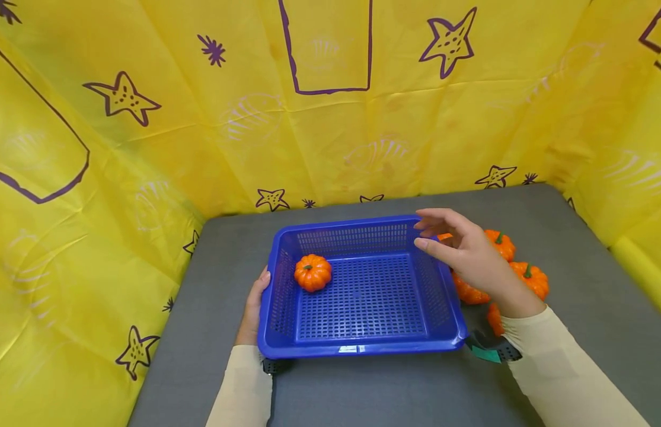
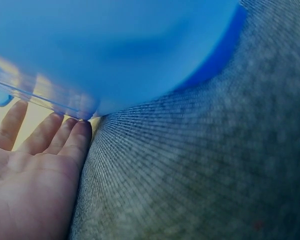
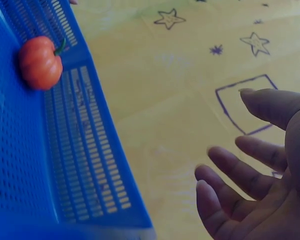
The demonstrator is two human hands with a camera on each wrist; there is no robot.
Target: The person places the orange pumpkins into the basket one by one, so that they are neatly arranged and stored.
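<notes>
A blue plastic basket [image 1: 362, 350] with slotted walls sits in front of the person, with one small orange pumpkin [image 1: 312, 273] at its left inside. My left hand [image 1: 252, 305] is at the basket's left outer side; the left wrist view shows its fingers [image 2: 42, 137] mostly straight, tips against the blue wall. My right hand [image 1: 469, 252] is by the basket's back right corner, its fingers loosely bent and apart from the thumb. In the right wrist view nothing lies between those fingers [image 3: 245, 172].
Several orange pumpkins [image 1: 530, 279] lie right of the basket, partly hidden by the right hand and forearm. The grey tabletop [image 1: 213, 261] is bordered at the back and sides by yellow cloth [image 1: 330, 148] with starfish drawings.
</notes>
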